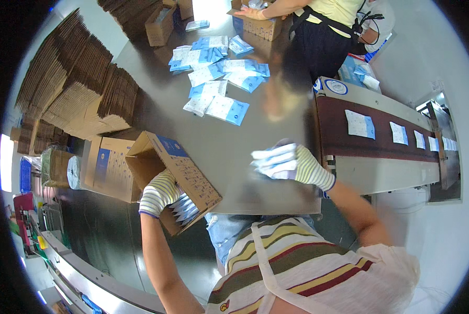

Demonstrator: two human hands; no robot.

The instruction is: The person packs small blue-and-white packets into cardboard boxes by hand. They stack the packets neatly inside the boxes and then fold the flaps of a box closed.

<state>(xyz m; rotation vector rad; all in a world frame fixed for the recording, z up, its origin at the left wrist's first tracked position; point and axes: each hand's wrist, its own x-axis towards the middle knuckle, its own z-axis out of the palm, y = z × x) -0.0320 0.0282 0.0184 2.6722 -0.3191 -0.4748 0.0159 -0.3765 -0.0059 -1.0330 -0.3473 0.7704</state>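
left hand (158, 193), gloved, is gripping the open cardboard box (179, 175), tilted at the edge of the grey surface (229, 152). right hand (302, 165) is holding a stack of blue-white packets (273, 161). more packets (218, 78) are lying farther along.

A packing hall: flat cartons (82, 83) stacked at ten o'clock, a conveyor (386, 133) carrying packets (360, 124) at three, more heaped on the steel counter (245, 152).

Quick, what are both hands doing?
Left hand: closed on the tilted cardboard box.
Right hand: closed on a stack of blue-and-white packets.
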